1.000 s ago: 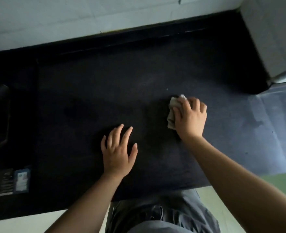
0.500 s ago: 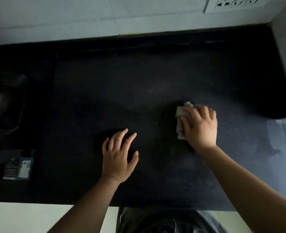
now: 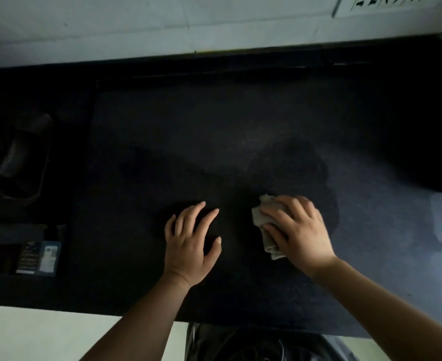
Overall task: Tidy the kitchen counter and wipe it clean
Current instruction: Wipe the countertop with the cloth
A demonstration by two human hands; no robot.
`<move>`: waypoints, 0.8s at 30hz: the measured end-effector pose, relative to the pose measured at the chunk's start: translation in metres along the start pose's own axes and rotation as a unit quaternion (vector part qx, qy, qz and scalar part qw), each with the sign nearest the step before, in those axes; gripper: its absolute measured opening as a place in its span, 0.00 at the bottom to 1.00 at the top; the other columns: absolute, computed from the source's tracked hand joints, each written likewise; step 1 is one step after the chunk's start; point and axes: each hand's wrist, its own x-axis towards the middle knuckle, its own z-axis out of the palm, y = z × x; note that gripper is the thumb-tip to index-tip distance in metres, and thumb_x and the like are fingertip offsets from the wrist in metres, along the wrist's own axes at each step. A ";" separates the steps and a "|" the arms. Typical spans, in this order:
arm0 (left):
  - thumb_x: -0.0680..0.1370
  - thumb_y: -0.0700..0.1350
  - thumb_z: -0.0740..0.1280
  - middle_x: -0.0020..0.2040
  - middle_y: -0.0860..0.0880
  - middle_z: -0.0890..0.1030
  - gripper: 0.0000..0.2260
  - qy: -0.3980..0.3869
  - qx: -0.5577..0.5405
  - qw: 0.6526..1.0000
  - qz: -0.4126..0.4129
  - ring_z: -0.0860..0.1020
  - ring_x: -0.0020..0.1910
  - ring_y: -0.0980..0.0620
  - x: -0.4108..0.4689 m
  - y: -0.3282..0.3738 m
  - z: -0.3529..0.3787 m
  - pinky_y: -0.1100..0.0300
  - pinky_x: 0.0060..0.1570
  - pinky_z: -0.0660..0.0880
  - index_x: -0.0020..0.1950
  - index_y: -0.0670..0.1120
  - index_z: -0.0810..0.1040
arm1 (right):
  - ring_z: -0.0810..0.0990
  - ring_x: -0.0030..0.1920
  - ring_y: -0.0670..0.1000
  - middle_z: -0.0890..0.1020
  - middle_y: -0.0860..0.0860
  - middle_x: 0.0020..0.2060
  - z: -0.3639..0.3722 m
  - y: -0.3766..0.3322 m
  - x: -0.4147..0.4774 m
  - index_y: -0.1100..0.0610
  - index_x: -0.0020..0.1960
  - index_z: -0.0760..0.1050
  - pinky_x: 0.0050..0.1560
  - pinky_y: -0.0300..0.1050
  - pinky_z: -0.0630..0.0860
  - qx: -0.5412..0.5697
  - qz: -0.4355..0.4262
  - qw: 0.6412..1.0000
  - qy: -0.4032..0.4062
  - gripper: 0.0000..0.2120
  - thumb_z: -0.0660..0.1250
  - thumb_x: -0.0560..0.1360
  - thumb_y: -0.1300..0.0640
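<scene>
The desk [image 3: 162, 142] is a dark, nearly black surface filling most of the head view, bounded on its far side by a pale tiled wall [image 3: 110, 24]. All positions below are given relative to the desk.

Right hand [image 3: 299, 230]: placed palm down toward the near right part of the desk. Its fingers [image 3: 279, 213] are spread and flattened over a crumpled grey cloth [image 3: 262, 221], pressing it onto the desk surface. The cloth is only partly covered; its left edge and a fold near the thumb show beyond the hand. The hand outline is slightly blurred.

Left hand [image 3: 188, 243]: placed near the middle of the desk's near half, just beside the right hand but apart from the cloth. The fingers are extended and splayed, with the fingertips touching the desk; the hand holds nothing.

Surface condition: a darker patch [image 3: 300, 165] lies on the desk just beyond the cloth, and the right end of the desk reads lighter and greyish [image 3: 386, 230].

Other items: at the desk's left end a dark tray-like container [image 3: 24, 162] holds objects too dim to identify. Nearer than it, at the left near edge, sits a small box with a blue label [image 3: 39, 257]. A white outlet plate [image 3: 386, 2] is mounted on the wall above the desk's far right corner.
</scene>
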 end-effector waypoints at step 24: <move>0.77 0.55 0.58 0.71 0.46 0.68 0.22 0.008 -0.072 0.997 0.020 0.67 0.68 0.46 -0.040 -0.051 -0.039 0.42 0.65 0.64 0.70 0.51 0.69 | 0.71 0.53 0.64 0.76 0.59 0.54 0.016 -0.058 -0.008 0.54 0.58 0.77 0.53 0.55 0.70 -0.032 0.190 0.977 0.090 0.14 0.64 0.75 0.51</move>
